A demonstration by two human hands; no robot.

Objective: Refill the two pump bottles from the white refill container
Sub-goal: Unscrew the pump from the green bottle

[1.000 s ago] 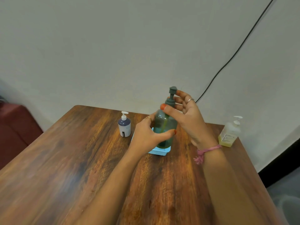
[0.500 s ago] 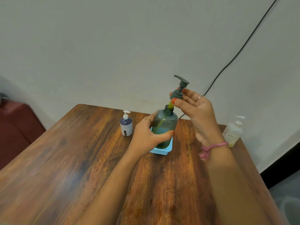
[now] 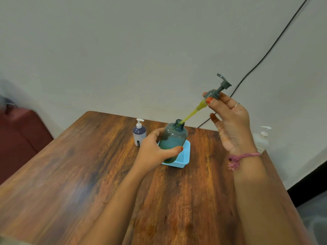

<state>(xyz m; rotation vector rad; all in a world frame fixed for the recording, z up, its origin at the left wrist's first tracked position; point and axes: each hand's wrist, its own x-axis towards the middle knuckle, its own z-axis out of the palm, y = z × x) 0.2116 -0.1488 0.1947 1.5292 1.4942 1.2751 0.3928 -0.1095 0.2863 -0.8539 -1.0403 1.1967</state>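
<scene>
A teal translucent pump bottle stands in a light blue basket near the table's far middle. My left hand grips its body. My right hand pinches the collar of the grey pump head, lifted up and to the right, tilted; its yellow-coated dip tube still reaches into the open neck. A small purple pump bottle with a white pump stands left of the basket. A pale pump bottle at the right table edge is blurred and partly hidden behind my right hand.
The wooden table stands against a grey-white wall. A black cable runs diagonally down the wall to behind the table. A dark red seat sits left of the table. Floor shows at the lower right.
My right hand has pulled the pump head off the teal bottle's neck and lifted it up and to the right, drawing the tube out. My left hand keeps holding the bottle.
</scene>
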